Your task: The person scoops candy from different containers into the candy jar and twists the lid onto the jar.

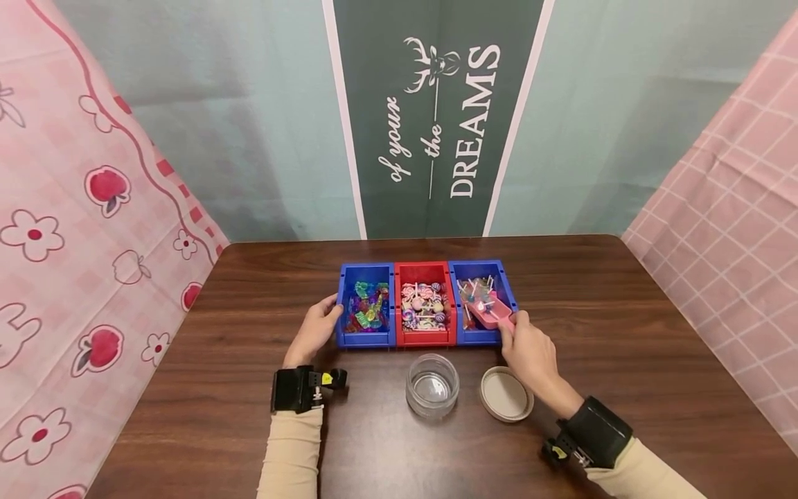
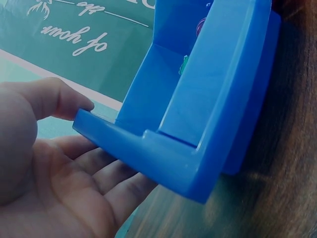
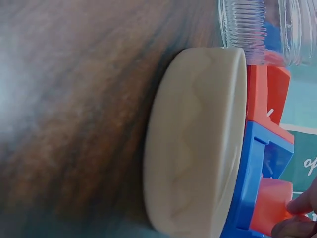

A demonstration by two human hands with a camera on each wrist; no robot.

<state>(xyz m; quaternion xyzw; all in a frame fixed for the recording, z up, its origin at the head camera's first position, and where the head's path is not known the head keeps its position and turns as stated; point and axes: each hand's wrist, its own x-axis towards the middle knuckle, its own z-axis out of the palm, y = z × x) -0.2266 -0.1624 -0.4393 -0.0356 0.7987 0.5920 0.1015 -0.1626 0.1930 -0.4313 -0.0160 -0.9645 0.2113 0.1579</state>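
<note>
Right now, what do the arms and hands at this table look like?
They're a person's, not a machine's. The left sleeve and right sleeve are plain beige. A bulky black unit on the left wrist and its twin on the right each carry a small black attachment with a yellow mark. The left hand and right hand wear no gloves.

Right wrist view: edges crop the right hand (image 3: 304, 224) and jar (image 3: 247, 27). Left wrist view: blue bin (image 2: 218, 84) conceals most contents (image 2: 184, 65).
</note>
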